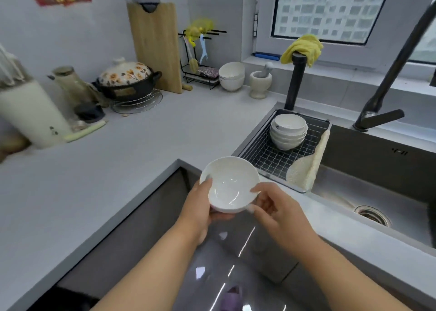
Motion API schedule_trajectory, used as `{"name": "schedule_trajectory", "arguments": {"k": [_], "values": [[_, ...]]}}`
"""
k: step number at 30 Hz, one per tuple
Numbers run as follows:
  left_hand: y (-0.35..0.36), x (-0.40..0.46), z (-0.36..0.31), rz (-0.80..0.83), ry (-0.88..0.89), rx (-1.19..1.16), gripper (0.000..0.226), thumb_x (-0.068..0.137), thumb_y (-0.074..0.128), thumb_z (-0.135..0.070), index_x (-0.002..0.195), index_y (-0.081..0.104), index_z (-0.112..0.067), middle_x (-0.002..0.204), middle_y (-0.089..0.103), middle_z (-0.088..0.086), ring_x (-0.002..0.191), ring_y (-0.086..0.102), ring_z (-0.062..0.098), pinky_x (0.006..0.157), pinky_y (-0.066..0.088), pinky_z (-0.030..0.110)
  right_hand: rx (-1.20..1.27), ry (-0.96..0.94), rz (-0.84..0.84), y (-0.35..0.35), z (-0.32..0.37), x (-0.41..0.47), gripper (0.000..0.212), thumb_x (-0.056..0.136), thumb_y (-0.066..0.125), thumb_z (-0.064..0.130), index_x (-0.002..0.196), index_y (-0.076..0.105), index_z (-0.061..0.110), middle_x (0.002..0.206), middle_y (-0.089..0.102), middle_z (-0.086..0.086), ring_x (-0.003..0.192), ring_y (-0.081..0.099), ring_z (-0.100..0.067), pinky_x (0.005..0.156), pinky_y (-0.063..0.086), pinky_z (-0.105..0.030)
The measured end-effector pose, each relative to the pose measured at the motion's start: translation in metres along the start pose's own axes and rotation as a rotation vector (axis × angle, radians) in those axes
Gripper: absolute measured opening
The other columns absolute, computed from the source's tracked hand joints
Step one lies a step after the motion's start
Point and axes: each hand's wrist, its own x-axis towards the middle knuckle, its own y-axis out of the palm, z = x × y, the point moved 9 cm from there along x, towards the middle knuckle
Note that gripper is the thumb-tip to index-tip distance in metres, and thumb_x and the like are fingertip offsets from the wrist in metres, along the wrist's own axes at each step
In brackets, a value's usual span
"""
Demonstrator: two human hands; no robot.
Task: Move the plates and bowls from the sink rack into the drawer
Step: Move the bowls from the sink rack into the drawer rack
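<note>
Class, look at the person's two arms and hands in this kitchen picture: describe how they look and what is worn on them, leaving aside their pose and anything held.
Both forearms are bare from the bottom edge of the picture up to the wrists; no sleeves show. The left hand and the right hand wear no gloves, and no watch, bracelet or ring can be seen. The fingernails look short and unpainted.

Plain white glazed ceramic bowl (230,188) at frame centre; white stacked bowls (288,131) right of centre on grey wire grid rack (269,159). Yellow crumpled cloth (304,48) upper right. Black clay pot, white lid with orange flower print (126,74), left.
</note>
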Motion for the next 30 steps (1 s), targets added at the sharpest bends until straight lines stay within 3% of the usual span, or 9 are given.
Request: {"name": "schedule_trajectory", "arguments": {"k": [3,8,11,13,21,25,27,30], "values": [[-0.042,-0.035,0.005,-0.109,0.003,-0.027,0.038,0.100,0.036,-0.044,0.124,0.053,-0.020,0.112,0.067,0.012,0.096,0.067,0.031,0.062,0.058,0.040,0.293,0.187,0.065,0.030,0.016,-0.006,0.035,0.089,0.063,0.027,0.114,0.042,0.039,0.082,0.060,0.002,0.070,0.060,-0.015,0.063,0.050,-0.024],[-0.113,-0.095,0.006,-0.274,0.026,-0.093,0.046,0.099,0.033,-0.052,0.116,0.060,-0.019,0.098,0.074,0.010,0.087,0.071,0.030,0.081,0.056,0.053,0.558,0.402,0.357,0.108,0.046,-0.022,0.042,0.087,0.062,0.040,0.121,0.046,0.021,0.094,0.062,-0.009,0.075,0.063,-0.012,0.067,0.055,-0.035],[-0.157,-0.132,0.016,-0.366,0.041,-0.138,0.047,0.099,0.031,-0.053,0.104,0.063,-0.020,0.078,0.075,0.003,0.068,0.072,0.021,0.061,0.058,0.036,0.774,0.490,0.537,0.160,0.075,-0.044,0.064,0.069,0.072,0.050,0.119,0.052,0.015,0.097,0.066,-0.011,0.080,0.064,-0.022,0.070,0.053,-0.038],[-0.190,-0.156,0.025,-0.444,0.063,-0.135,0.047,0.099,0.031,-0.054,0.101,0.064,-0.021,0.073,0.075,0.001,0.066,0.070,0.020,0.052,0.052,0.028,0.844,0.495,0.594,0.188,0.097,-0.056,0.064,0.065,0.070,0.047,0.117,0.055,0.012,0.090,0.068,-0.006,0.074,0.064,-0.020,0.071,0.052,-0.038],[-0.308,-0.261,0.069,-0.668,0.067,-0.179,0.043,0.098,0.034,-0.054,0.107,0.061,-0.022,0.093,0.072,0.010,0.073,0.070,0.026,0.062,0.056,0.037,0.775,0.491,0.744,0.294,0.172,-0.127,0.053,0.068,0.060,0.036,0.114,0.056,0.009,0.080,0.064,-0.003,0.060,0.061,-0.009,0.065,0.051,-0.033],[-0.372,-0.324,0.095,-0.744,0.024,-0.111,0.041,0.100,0.031,-0.051,0.103,0.059,-0.021,0.097,0.068,0.012,0.071,0.066,0.023,0.056,0.057,0.031,0.714,0.508,0.798,0.349,0.206,-0.180,0.049,0.072,0.060,0.036,0.113,0.056,0.010,0.086,0.057,-0.011,0.069,0.056,-0.018,0.065,0.051,-0.037],[-0.411,-0.362,0.112,-0.824,-0.007,-0.037,0.044,0.100,0.029,-0.051,0.100,0.061,-0.021,0.089,0.069,0.009,0.071,0.066,0.020,0.067,0.059,0.035,0.672,0.509,0.851,0.379,0.221,-0.209,0.034,0.087,0.058,0.031,0.114,0.054,0.010,0.090,0.055,-0.014,0.074,0.056,-0.022,0.066,0.052,-0.036],[-0.472,-0.421,0.142,-0.944,-0.079,0.182,0.048,0.099,0.026,-0.054,0.095,0.061,-0.022,0.094,0.067,-0.001,0.089,0.063,0.018,0.086,0.050,0.039,0.602,0.518,0.917,0.426,0.241,-0.250,0.025,0.094,0.051,0.024,0.114,0.053,0.009,0.089,0.056,-0.015,0.075,0.057,-0.025,0.070,0.051,-0.039]]}}
